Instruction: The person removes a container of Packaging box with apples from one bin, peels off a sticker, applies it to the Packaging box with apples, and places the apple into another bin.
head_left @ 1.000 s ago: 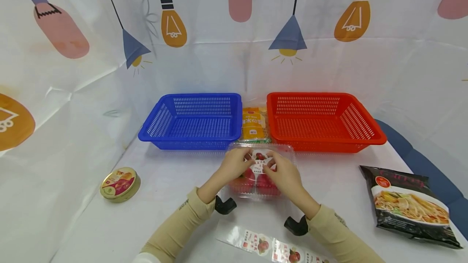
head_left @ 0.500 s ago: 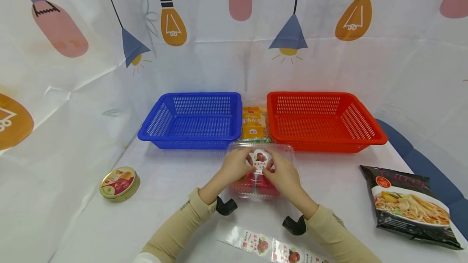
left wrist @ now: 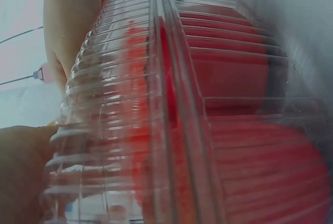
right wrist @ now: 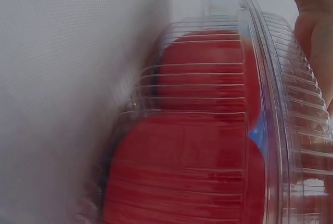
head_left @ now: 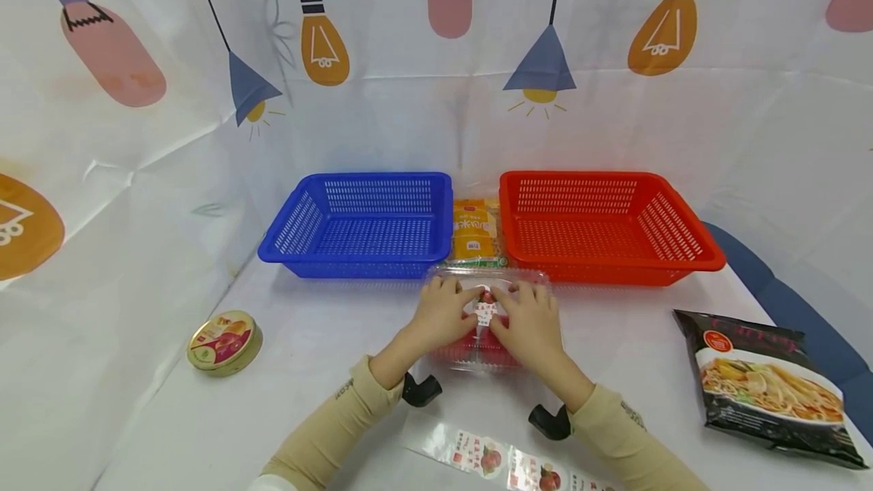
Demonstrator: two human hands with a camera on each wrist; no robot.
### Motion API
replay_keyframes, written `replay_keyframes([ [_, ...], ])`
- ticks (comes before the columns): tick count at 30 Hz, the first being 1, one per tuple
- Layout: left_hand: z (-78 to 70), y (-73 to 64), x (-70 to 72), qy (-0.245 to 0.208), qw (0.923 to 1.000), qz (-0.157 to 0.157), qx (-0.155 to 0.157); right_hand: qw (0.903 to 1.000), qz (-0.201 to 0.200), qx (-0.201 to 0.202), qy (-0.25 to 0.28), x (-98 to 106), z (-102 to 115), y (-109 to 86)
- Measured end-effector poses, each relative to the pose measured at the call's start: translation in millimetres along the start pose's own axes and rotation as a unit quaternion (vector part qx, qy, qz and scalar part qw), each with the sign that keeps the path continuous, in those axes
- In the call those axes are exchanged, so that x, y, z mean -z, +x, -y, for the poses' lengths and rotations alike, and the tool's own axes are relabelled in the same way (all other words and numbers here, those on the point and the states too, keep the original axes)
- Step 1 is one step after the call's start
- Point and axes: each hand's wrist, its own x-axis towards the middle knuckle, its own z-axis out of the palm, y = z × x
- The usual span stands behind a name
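Observation:
A clear plastic clamshell box (head_left: 491,274) lies closed on the table, with red round fruit inside (right wrist: 179,177). A small white label (head_left: 485,314) with a red fruit picture is on its lid. My left hand (head_left: 442,317) lies on the lid's left part, fingers spread, with thumb and index finger at the label's left edge. Mirroring it, my right hand (head_left: 535,328) rests on the lid at the right edge of the label. In the left wrist view the ribbed side of the box (left wrist: 104,94) shows close up, with the hand behind it.
A strip of labels (head_left: 491,458) lies nearer me. Behind the box stand a blue basket (head_left: 368,267) and a red basket (head_left: 607,271), with a yellow food packet (head_left: 473,229) between them. A round tin (head_left: 225,343) lies left, a black noodle bag (head_left: 771,385) right.
Both hands have gone from pinching the label by its edges to lying on the lid with fingers spread over the label's sides. The box has stayed in place.

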Motion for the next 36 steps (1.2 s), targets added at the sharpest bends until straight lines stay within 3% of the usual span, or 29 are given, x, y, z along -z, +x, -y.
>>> replay_keyframes([
  [8, -1.9, 1.8, -1.3, -0.002, 1.0, 0.0, -0.003, 0.9999, 0.007, -0.008, -0.002, 3.4, -2.2, 1.2],
  [12, 3.2, -8.7, 5.6, -0.044, 0.9984, -0.034, -0.004, 0.9996, -0.018, -0.016, 0.017, 11.1, -7.3, -4.6],
  [16, 18.6, -33.0, 14.3, -0.134, 0.9869, -0.088, 0.02, 0.9922, -0.052, -0.058, 0.097, 25.1, -23.7, -20.7],
  [18, 29.5, -45.3, 12.9, -0.183, 0.9772, -0.099, 0.042, 0.9777, -0.04, -0.094, 0.184, 31.3, -34.8, -30.4],
  [19, 35.4, -50.5, 10.4, -0.207, 0.9718, -0.097, 0.057, 0.9639, -0.021, -0.119, 0.238, 33.5, -40.5, -35.0],
  [20, 40.8, -55.3, 7.2, -0.235, 0.9652, -0.089, 0.073, 0.9431, 0.003, -0.144, 0.3, 35.4, -45.4, -39.4],
  [21, 45.7, -59.6, 3.8, -0.277, 0.9539, -0.072, 0.091, 0.9167, 0.033, -0.173, 0.359, 36.3, -50.1, -43.5],
  [22, 50.2, -63.1, 0.0, -0.324, 0.9381, -0.049, 0.112, 0.884, 0.066, -0.201, 0.417, 36.5, -53.9, -47.1],
  [24, 57.2, -68.5, -7.4, -0.416, 0.8966, 0.002, 0.152, 0.8061, 0.128, -0.254, 0.519, 34.9, -59.0, -52.1],
  [26, 61.8, -72.5, -13.8, -0.506, 0.8434, 0.052, 0.173, 0.7349, 0.173, -0.285, 0.591, 31.5, -60.7, -55.1],
  [27, 63.5, -73.6, -16.7, -0.542, 0.8179, 0.073, 0.178, 0.707, 0.186, -0.295, 0.615, 29.7, -60.4, -55.7],
  [29, 65.3, -74.6, -20.8, -0.586, 0.786, 0.101, 0.17, 0.6596, 0.192, -0.307, 0.659, 25.8, -58.9, -55.3],
  [30, 66.0, -74.4, -22.9, -0.602, 0.7747, 0.107, 0.161, 0.6406, 0.189, -0.311, 0.676, 24.0, -58.1, -54.7],
  [32, 66.4, -73.4, -25.1, -0.621, 0.7598, 0.111, 0.156, 0.6227, 0.181, -0.311, 0.695, 20.1, -58.4, -53.3],
  [36, 65.5, -70.6, -27.3, -0.64, 0.7431, 0.103, 0.168, 0.6078, 0.183, -0.286, 0.718, 10.2, -67.8, -51.6],
])
